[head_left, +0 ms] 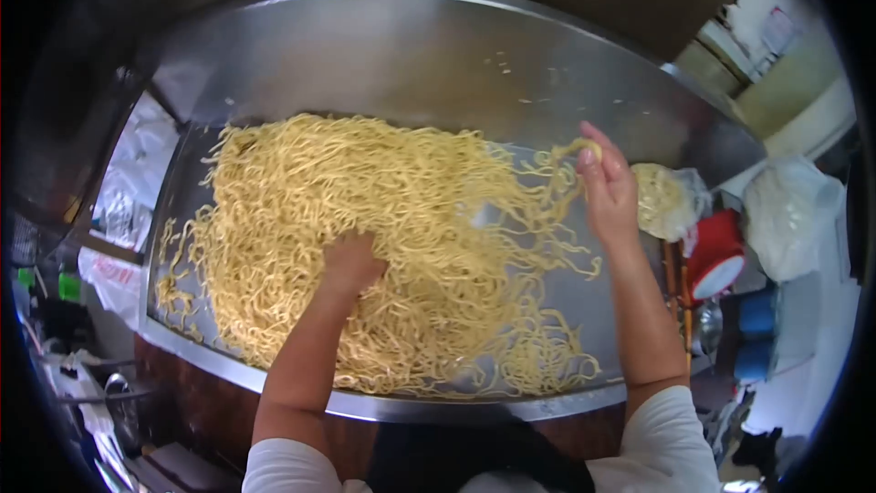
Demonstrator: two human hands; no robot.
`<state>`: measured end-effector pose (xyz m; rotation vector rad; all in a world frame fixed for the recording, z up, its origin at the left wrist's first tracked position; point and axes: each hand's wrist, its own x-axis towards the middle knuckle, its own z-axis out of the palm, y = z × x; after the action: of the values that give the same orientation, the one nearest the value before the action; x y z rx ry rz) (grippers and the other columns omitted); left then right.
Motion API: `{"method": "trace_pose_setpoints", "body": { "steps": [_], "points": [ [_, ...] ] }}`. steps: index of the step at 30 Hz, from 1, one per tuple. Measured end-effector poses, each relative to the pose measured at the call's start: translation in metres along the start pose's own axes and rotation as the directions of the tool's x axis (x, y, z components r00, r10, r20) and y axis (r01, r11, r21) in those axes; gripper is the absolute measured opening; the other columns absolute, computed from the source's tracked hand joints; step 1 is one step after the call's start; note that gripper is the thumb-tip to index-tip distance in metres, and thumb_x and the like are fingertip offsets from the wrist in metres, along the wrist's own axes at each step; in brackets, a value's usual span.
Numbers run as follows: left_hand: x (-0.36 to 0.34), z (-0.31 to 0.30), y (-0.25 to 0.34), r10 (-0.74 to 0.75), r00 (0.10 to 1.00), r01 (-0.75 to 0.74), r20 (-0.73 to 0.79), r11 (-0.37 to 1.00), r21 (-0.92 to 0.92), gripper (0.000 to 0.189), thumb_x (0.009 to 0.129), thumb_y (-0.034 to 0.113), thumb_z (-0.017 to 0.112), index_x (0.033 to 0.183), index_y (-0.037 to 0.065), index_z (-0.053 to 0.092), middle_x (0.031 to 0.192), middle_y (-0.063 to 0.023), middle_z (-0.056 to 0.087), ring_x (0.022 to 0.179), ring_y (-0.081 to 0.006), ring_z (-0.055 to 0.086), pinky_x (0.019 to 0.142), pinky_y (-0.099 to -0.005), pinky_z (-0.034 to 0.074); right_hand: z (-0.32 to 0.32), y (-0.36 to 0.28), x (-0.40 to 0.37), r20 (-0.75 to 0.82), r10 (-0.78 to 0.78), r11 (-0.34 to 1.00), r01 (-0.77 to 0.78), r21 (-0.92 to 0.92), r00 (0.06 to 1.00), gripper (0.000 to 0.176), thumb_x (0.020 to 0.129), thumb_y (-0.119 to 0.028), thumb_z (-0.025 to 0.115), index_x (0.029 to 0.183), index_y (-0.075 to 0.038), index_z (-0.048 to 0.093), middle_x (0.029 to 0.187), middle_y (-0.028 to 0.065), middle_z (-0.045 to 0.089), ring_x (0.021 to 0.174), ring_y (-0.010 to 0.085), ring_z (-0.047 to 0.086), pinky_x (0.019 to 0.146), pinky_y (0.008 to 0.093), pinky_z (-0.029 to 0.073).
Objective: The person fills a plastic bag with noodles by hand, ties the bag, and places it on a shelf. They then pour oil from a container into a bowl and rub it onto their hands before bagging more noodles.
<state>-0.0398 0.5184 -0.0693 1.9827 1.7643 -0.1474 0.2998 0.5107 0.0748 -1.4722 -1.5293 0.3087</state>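
Note:
A wide heap of yellow noodles is spread over a metal tray. My left hand is pushed into the middle of the heap, its fingertips hidden among the strands. At the right end of the noodles, my right hand is raised with thumb and fingers pinched on a few strands, which trail down to the left toward the heap. Thinner, looser noodles lie below and left of that hand.
A bag of noodles, a red and white item and a white plastic bag are at the right. Blue containers stand lower right. White plastic bags lie left. A metal wall rises behind the tray.

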Motion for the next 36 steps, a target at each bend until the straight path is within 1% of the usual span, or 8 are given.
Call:
{"method": "trace_pose_setpoints", "body": {
  "steps": [5, 12, 16, 17, 21, 26, 33, 36],
  "points": [
    [-0.039, 0.043, 0.028, 0.204, 0.979, -0.205, 0.021, 0.979, 0.014, 0.074, 0.082, 0.052, 0.06, 0.139, 0.01, 0.044, 0.146, -0.0257, 0.034, 0.134, -0.0416, 0.035, 0.108, -0.0555, 0.027, -0.069, -0.066, 0.019, -0.02, 0.06, 0.825, -0.038, 0.565, 0.998, 0.027, 0.099, -0.029, 0.051, 0.083, -0.007, 0.052, 0.101, 0.0147, 0.067, 0.09, 0.015, 0.061, 0.08, 0.0265, 0.047],
    [-0.101, -0.022, 0.05, 0.189, 0.965, -0.133, 0.18, 0.95, -0.281, 0.069, 0.08, 0.056, 0.063, 0.136, 0.018, 0.05, 0.142, -0.0253, 0.04, 0.126, -0.0423, 0.045, 0.104, -0.0492, 0.037, -0.032, -0.093, -0.027, 0.393, 0.295, 0.748, -0.466, 0.472, 0.871, 0.022, 0.098, -0.026, 0.053, 0.09, -0.006, 0.055, 0.09, 0.0074, 0.066, 0.085, 0.0154, 0.063, 0.077, 0.0262, 0.049],
    [-0.131, -0.054, 0.06, 0.353, 0.847, -0.53, -0.398, 0.623, -0.576, 0.06, 0.082, 0.036, 0.07, 0.132, 0.009, 0.052, 0.139, -0.0235, 0.044, 0.111, -0.0311, 0.059, 0.096, -0.0423, 0.045, 0.029, -0.153, -0.064, 0.733, 0.068, 0.829, -0.447, 0.336, 0.677, 0.022, 0.094, -0.019, 0.058, 0.108, -0.002, 0.061, 0.099, 0.0081, 0.066, 0.091, 0.0182, 0.063, 0.084, 0.0303, 0.048],
    [-0.131, -0.056, 0.06, 0.31, 0.686, -0.728, -0.659, 0.302, -0.616, 0.054, 0.083, 0.027, 0.071, 0.129, 0.005, 0.053, 0.136, -0.0213, 0.048, 0.104, -0.0262, 0.063, 0.092, -0.0395, 0.048, 0.046, -0.163, -0.067, 0.693, -0.147, 0.911, -0.176, 0.372, 0.706, 0.025, 0.092, -0.02, 0.06, 0.11, -0.002, 0.061, 0.106, 0.0127, 0.065, 0.097, 0.0224, 0.062, 0.089, 0.0336, 0.047],
    [-0.112, -0.049, 0.014, 0.047, 0.843, -0.538, -0.536, 0.04, -0.842, 0.028, 0.084, -0.003, 0.057, 0.112, 0.002, 0.059, 0.106, -0.0072, 0.064, 0.094, -0.0152, 0.06, 0.085, -0.0282, 0.048, 0.093, -0.192, -0.071, 0.554, -0.52, 0.846, 0.481, 0.23, 0.65, 0.038, 0.086, -0.023, 0.066, 0.118, -0.002, 0.059, 0.125, 0.0235, 0.056, 0.115, 0.0349, 0.055, 0.1, 0.041, 0.042],
    [-0.118, -0.092, -0.152, -0.249, 0.673, -0.243, -0.697, 0.815, -0.526, 0.026, 0.089, 0.016, 0.056, 0.111, 0.003, 0.061, 0.094, -0.0148, 0.064, 0.078, -0.0235, 0.063, 0.07, -0.0336, 0.051, 0.095, -0.153, -0.088, 0.61, -0.303, 0.951, 0.277, 0.139, 0.732, 0.05, 0.083, -0.032, 0.069, 0.123, -0.004, 0.056, 0.131, 0.023, 0.053, 0.12, 0.0379, 0.052, 0.101, 0.0431, 0.041],
    [-0.093, -0.083, -0.398, 0.012, 0.616, 0.052, -0.788, 0.997, 0.056, 0.048, 0.08, 0.022, 0.063, 0.12, -0.003, 0.054, 0.114, -0.0258, 0.06, 0.106, -0.0438, 0.056, 0.091, -0.0482, 0.045, 0.069, -0.044, -0.162, 0.786, 0.11, 0.989, 0.008, -0.145, 0.608, 0.056, 0.082, -0.036, 0.068, 0.126, -0.005, 0.053, 0.126, 0.0202, 0.056, 0.114, 0.0352, 0.055, 0.095, 0.0416, 0.046],
    [-0.085, -0.085, -0.314, -0.18, 0.765, 0.224, -0.618, 0.974, -0.006, 0.078, 0.075, 0.018, 0.073, 0.141, -0.001, 0.036, 0.144, -0.0233, 0.039, 0.133, -0.0383, 0.036, 0.111, -0.0437, 0.029, 0.07, -0.051, -0.179, 0.805, 0.196, 0.978, -0.051, -0.202, 0.56, 0.052, 0.081, -0.031, 0.067, 0.124, -0.006, 0.054, 0.121, 0.0196, 0.058, 0.111, 0.0365, 0.056, 0.092, 0.0446, 0.047]
  ]
}}
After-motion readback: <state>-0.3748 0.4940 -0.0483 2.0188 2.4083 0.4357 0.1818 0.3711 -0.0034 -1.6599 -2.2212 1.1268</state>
